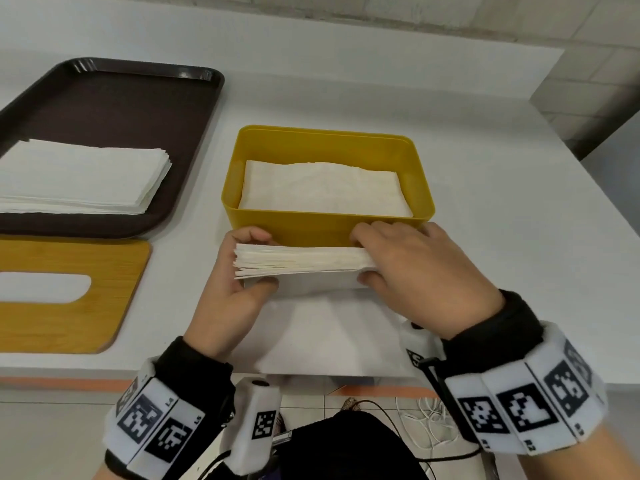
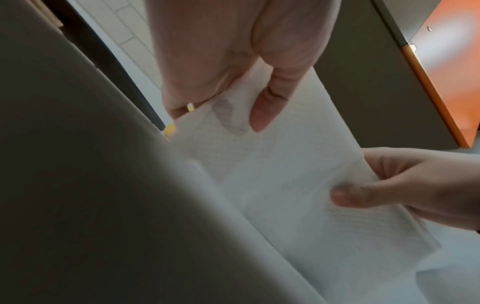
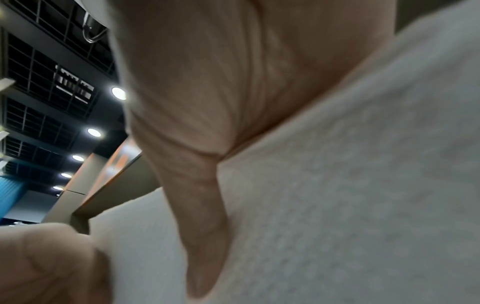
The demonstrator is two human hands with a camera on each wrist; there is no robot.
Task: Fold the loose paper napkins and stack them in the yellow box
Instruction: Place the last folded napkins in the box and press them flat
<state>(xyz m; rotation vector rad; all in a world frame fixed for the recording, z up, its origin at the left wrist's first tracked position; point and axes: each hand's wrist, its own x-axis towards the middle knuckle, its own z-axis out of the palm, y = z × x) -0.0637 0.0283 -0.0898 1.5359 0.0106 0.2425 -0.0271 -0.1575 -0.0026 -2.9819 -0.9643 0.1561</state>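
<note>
Both hands on it now: left hand & right hand clamp a folded napkin stack by its ends, just in front of the yellow box, napkins already inside.

the folded napkin bundle is thin white paper, its layered edges slightly ragged; up close in the left wrist view the paper looks matt with a fine embossed grain. the napkins in the yellow box are the same soft, faintly crinkled paper, and the box itself looks like smooth plastic with a dull sheen. the flat stack of napkins lies on a dark brown tray of lightly textured plastic, glossy at the rim. the board beside it shows a wood grain, smooth and satin. the bench is a plain white, matt, smooth surface. the wristbands look like soft white cloth with printed black markers.
</note>
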